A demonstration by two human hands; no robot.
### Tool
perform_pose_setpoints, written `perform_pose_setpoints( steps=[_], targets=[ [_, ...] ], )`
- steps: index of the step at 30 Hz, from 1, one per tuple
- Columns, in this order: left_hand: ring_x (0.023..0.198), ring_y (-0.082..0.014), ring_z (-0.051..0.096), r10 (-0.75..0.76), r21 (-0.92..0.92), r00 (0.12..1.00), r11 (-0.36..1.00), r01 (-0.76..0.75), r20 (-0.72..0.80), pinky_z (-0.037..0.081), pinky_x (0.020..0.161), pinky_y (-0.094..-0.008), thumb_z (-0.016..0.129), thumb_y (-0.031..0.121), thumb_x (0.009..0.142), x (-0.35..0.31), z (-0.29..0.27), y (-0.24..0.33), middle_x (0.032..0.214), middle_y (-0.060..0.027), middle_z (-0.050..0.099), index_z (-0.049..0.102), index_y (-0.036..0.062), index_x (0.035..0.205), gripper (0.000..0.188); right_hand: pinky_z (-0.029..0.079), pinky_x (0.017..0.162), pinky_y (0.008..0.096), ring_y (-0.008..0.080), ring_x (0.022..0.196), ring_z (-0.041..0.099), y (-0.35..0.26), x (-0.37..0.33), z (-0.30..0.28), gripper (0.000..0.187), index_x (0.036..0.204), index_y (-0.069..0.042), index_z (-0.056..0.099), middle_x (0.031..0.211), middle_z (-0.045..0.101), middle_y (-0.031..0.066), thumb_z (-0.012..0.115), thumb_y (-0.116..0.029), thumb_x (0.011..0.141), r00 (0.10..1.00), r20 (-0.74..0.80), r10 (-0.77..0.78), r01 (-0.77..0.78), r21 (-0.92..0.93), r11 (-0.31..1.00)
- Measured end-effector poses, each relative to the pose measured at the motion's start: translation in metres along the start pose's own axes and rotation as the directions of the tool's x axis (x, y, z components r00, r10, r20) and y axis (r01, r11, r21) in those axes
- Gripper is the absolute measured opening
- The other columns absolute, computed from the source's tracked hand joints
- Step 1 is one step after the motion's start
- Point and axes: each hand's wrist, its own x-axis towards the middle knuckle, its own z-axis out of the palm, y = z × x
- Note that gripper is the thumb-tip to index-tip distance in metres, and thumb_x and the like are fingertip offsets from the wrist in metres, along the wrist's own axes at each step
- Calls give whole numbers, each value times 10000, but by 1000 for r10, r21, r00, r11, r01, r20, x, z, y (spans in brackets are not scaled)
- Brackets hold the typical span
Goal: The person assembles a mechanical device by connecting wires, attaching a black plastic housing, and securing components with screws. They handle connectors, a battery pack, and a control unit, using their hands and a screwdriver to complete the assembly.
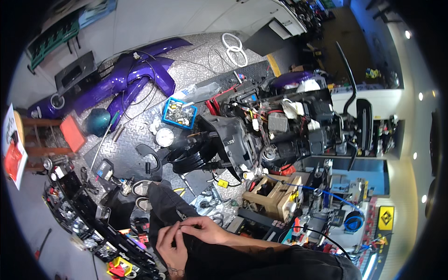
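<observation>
My left hand (pixel 171 245) comes up from the lower edge, with its fingertips pinched close together. Reaching in from the lower right, my right hand (pixel 206 229) meets it, its thumb and index finger closed. The fingertips of both hands touch or nearly touch above my dark trousers (pixel 168 205). Whatever lies between them, if anything, is too small or hidden to make out. Beyond my hands stands a stripped motor scooter (pixel 280 126) with exposed wires and its front wheel (pixel 186 159) toward the left.
Purple fairing panels (pixel 126 77) lie on the floor at the upper left. A blue tray (pixel 164 116) holds metal hardware near the wheel. A wooden crate (pixel 280 205) stands at right of my hands, and a tool organizer (pixel 88 224) with many small parts at left.
</observation>
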Motion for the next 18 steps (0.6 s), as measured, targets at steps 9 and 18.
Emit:
perform_pose_setpoints(
  steps=[9,18],
  targets=[
    [746,-55,565,-255,-210,916,921,327,308,437,660,-201,758,-60,896,-32,14,81,907,-53,718,777,-36,1127,232,497,706,254,51,826,604,-46,-87,-38,129,1075,15,745,917,697,15,718,-80,992,992,-22,-125,126,73,989],
    [926,-160,725,-184,-185,560,823,537,807,572,855,-247,766,-57,897,-27,96,171,1053,-149,774,763,-95,1082,188,444,603,307,120,668,544,-125,-215,-133,210,959,-23,767,834,683,47,850,-197,877,921,-301,-247,163,-278,947]
  ],
)
